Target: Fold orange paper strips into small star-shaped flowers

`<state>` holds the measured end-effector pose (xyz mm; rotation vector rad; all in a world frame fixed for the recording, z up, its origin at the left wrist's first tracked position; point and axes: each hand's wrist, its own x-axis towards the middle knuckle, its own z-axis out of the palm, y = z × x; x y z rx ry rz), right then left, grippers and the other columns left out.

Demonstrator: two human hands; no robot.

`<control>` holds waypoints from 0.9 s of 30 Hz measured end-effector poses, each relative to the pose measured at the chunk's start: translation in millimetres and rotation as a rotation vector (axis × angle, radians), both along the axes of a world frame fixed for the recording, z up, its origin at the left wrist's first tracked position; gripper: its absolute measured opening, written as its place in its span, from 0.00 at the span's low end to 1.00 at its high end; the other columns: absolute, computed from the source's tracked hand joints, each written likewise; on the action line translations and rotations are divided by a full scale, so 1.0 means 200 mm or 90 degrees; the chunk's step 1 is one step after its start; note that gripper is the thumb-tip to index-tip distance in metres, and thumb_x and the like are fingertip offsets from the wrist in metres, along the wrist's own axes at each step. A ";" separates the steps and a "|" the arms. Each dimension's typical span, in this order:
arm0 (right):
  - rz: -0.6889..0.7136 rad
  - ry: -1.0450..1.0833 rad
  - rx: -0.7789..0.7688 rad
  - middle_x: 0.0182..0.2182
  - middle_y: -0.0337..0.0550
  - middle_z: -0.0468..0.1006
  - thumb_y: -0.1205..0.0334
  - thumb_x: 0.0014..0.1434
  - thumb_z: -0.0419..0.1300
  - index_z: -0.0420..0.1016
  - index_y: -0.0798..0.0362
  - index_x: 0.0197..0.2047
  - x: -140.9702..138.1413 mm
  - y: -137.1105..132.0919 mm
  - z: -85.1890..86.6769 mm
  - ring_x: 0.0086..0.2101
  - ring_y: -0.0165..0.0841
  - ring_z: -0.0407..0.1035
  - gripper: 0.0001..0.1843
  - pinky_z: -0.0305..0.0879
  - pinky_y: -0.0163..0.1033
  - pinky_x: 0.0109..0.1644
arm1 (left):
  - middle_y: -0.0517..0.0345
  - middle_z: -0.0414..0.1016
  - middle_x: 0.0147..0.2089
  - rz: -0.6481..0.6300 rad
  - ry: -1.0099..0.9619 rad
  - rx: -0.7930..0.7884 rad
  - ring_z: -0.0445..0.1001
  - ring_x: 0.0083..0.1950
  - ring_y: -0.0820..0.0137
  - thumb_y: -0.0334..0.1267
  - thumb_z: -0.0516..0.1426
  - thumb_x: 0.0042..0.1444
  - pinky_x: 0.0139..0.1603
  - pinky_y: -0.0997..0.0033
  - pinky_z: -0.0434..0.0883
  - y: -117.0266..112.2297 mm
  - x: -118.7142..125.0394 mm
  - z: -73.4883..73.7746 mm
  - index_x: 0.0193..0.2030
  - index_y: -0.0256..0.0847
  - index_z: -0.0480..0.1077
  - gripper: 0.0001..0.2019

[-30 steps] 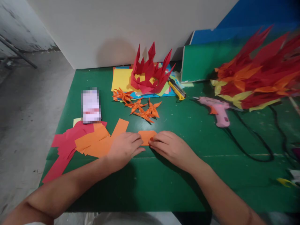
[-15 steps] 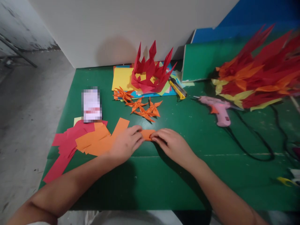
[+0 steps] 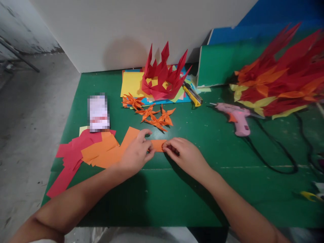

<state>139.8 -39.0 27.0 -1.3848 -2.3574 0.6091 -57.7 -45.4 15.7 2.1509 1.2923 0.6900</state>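
Note:
A small orange paper strip (image 3: 158, 145), apparently folded, lies flat on the green table between my hands. The fingertips of my right hand (image 3: 186, 153) are pinched on its right end. My left hand (image 3: 138, 152) holds the strip's left end with thumb and bent fingers, its index finger lifted off and curled above. Under and beside my left hand are loose orange paper strips (image 3: 101, 153). Red paper strips (image 3: 73, 145) are fanned out farther left. Just beyond my hands sit several folded orange paper flowers (image 3: 155, 118).
At the back, a red folded-paper crown (image 3: 162, 81) stands on coloured paper sheets (image 3: 130, 84), beside a yellow utility knife (image 3: 192, 96). A pink glue gun (image 3: 236, 116) with a black cord lies right, near a large red-orange paper piece (image 3: 278, 77). A phone with blurred screen (image 3: 99, 113) lies left.
My left index finger has lifted and spread away from the strip, baring more of its left part. My right hand keeps its pinch in nearly the same place.

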 end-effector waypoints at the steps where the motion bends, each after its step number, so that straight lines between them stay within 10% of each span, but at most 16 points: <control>1: -0.001 -0.002 -0.009 0.25 0.39 0.74 0.67 0.59 0.56 0.69 0.52 0.30 0.00 0.00 0.00 0.27 0.31 0.66 0.06 0.59 0.35 0.30 | 0.47 0.63 0.53 0.000 0.010 -0.001 0.69 0.31 0.76 0.30 0.54 0.55 0.38 0.67 0.73 0.00 0.00 0.00 0.25 0.36 0.64 0.08; 27: -0.003 -0.044 -0.031 0.24 0.38 0.72 0.66 0.59 0.56 0.67 0.51 0.29 -0.01 0.02 0.02 0.26 0.31 0.65 0.06 0.57 0.34 0.29 | 0.52 0.69 0.50 0.035 0.197 0.040 0.67 0.46 0.62 0.37 0.55 0.58 0.49 0.56 0.64 0.00 -0.01 0.04 0.24 0.38 0.68 0.11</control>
